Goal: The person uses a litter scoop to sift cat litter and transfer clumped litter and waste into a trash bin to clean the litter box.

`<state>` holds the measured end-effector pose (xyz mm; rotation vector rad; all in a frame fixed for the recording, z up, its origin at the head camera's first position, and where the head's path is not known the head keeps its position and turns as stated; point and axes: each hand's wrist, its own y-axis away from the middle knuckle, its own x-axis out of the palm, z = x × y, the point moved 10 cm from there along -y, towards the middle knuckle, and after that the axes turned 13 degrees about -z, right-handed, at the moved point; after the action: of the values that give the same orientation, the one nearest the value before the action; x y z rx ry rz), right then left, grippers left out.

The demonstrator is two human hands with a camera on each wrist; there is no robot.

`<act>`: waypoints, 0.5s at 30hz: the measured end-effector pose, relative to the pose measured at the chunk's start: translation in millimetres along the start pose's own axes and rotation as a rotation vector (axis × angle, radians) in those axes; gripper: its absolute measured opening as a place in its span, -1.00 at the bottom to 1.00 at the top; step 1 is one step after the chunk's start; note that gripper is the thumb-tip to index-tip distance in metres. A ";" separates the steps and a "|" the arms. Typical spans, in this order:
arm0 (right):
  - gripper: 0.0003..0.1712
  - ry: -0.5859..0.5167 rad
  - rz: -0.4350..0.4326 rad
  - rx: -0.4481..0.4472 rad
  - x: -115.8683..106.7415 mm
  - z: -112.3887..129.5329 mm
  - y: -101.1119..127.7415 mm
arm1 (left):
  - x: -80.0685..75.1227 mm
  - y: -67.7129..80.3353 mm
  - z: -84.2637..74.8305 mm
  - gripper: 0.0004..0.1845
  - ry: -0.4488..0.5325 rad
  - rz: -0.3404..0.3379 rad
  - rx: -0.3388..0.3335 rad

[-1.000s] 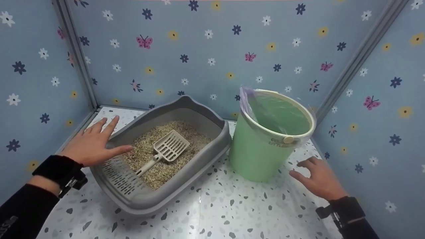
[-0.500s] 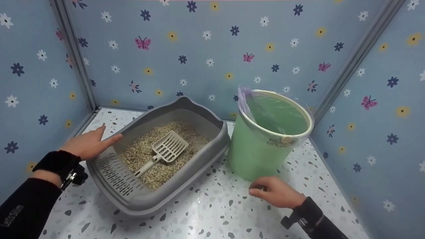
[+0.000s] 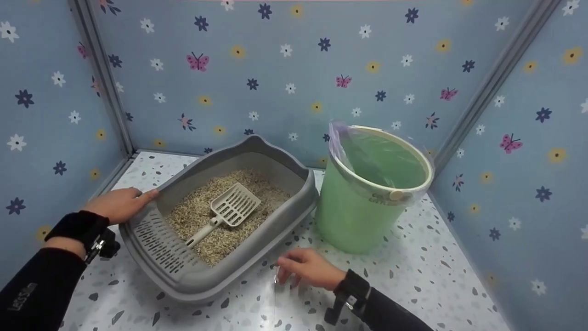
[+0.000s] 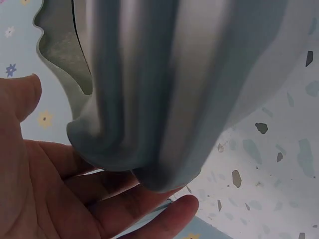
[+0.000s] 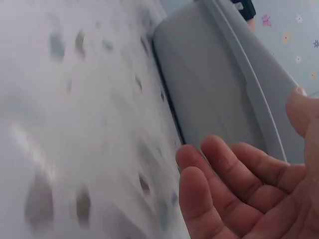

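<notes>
Fingers of the left hand (image 3: 120, 203) cup the litter box (image 3: 271, 220) rim at nine o'clock — gripping it. The right hand (image 3: 308, 268), fingers loose and holding nothing, hovers at the box's five o'clock — beside the green bin (image 3: 349, 220).

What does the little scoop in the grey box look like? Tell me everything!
The scoop is cream-coloured and looks like plastic. It has a wide slotted blade and a short, straight handle pointing toward the box's near-left end. It lies flat on the tan litter inside the grey litter box, near the middle. Neither hand touches it.
</notes>
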<state>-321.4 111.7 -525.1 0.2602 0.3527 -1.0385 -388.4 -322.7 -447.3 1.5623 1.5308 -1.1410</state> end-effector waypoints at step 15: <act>-0.60 -0.503 -0.119 0.136 50.1 2.9 -16.2 | 0.6 -4.1 -2.2 -0.31 0.004 -0.004 0.054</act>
<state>-312.1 63.2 -543.3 0.0933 -0.1592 -1.2061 -392.2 -320.1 -446.5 1.5990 1.5177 -1.1910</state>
